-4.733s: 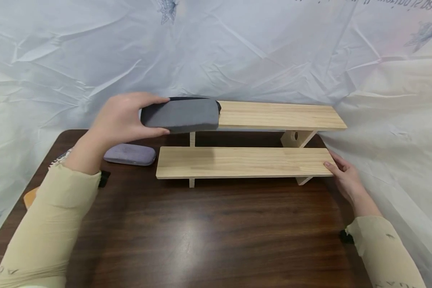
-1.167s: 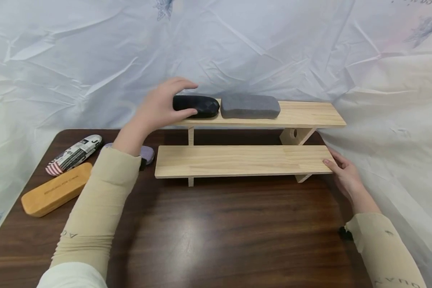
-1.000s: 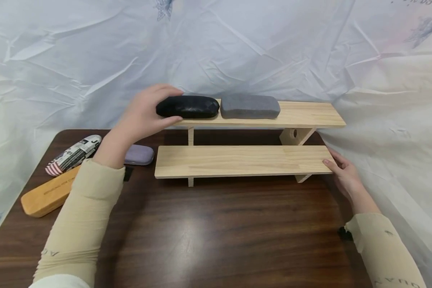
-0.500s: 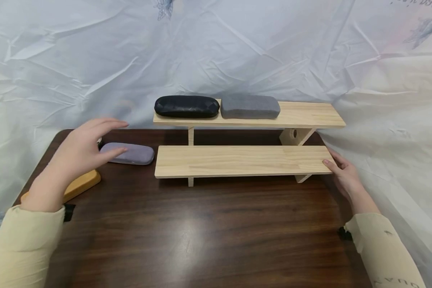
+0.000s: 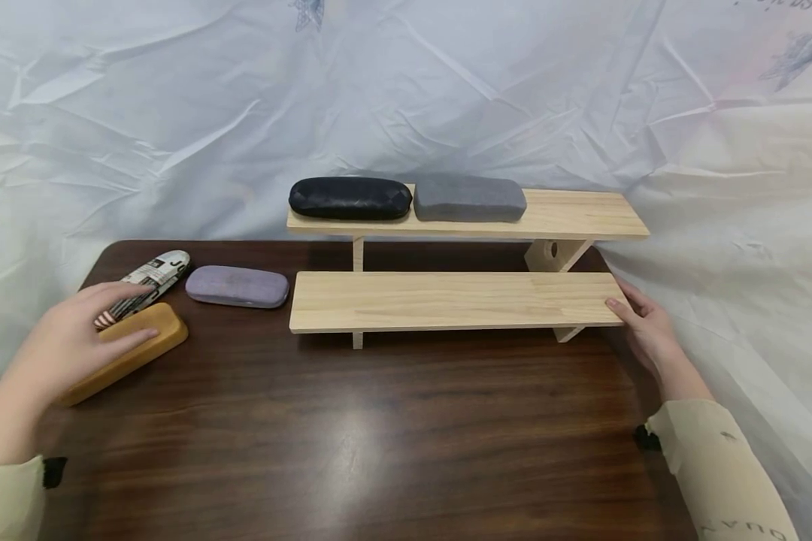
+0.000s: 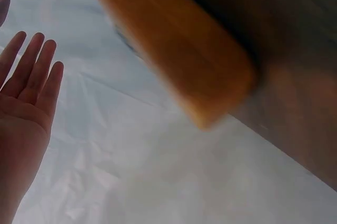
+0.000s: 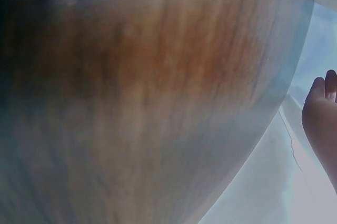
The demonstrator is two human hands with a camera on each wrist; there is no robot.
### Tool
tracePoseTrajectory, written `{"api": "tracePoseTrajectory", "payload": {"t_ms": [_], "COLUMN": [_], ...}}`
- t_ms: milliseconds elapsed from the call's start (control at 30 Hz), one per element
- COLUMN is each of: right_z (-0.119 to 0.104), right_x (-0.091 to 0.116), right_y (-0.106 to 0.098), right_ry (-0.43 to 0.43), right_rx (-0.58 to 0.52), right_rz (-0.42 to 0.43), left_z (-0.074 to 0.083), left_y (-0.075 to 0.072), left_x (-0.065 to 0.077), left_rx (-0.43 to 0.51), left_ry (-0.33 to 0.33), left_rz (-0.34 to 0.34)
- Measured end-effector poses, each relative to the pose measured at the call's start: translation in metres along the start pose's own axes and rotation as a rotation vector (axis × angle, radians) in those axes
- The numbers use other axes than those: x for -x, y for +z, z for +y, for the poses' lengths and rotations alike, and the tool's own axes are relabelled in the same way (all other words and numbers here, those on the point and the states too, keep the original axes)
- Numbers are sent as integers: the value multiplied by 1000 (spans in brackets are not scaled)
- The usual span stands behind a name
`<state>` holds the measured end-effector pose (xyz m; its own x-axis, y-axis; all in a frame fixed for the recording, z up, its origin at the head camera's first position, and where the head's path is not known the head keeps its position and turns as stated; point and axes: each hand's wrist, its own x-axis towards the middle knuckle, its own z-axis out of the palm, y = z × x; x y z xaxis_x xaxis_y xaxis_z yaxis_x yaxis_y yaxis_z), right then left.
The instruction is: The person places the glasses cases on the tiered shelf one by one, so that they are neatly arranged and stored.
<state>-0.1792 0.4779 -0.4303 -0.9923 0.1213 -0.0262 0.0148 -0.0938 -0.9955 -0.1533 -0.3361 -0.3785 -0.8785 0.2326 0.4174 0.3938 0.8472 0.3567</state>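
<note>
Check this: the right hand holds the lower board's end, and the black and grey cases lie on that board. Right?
Wrong board: the head view shows the black case and grey case on the upper board. The right hand does hold the end of the lower board.

Orange case (image 5: 145, 348) — lavender case (image 5: 237, 287) — newsprint-patterned case (image 5: 168, 269)

We see "JO" on the newspaper-print case (image 5: 159, 275), "UA" on the right sleeve (image 5: 724, 466), and illegible script (image 5: 800, 6) on the backdrop (image 5: 487, 98).
</note>
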Motion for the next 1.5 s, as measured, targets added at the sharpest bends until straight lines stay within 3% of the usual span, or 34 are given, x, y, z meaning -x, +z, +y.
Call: {"api": "tracePoseTrajectory", "payload": {"t_ms": [333,633,833,1067,1500], "right_z": [-2,-2,-2,-1,0], "right_x": [2,1,2,3,0], "right_y": [3,3,3,3,1], "right_ry": [-18,-28,-22,-22,-22], "right_rx": [-8,-3,-5,-14,-9], "right_rz": [-12,-12,-4,-10,-21], "left_z": [-48,-66,-73,-82,-82], "left_y": [0,3,6,11,9], "left_x": [41,58,62,62,57], "left_rx": [2,9,6,-54,-77], "left_ry": [-93,-107,-143,-141,-190], "left_rz": [42,-9,-86,-100,-168]}}
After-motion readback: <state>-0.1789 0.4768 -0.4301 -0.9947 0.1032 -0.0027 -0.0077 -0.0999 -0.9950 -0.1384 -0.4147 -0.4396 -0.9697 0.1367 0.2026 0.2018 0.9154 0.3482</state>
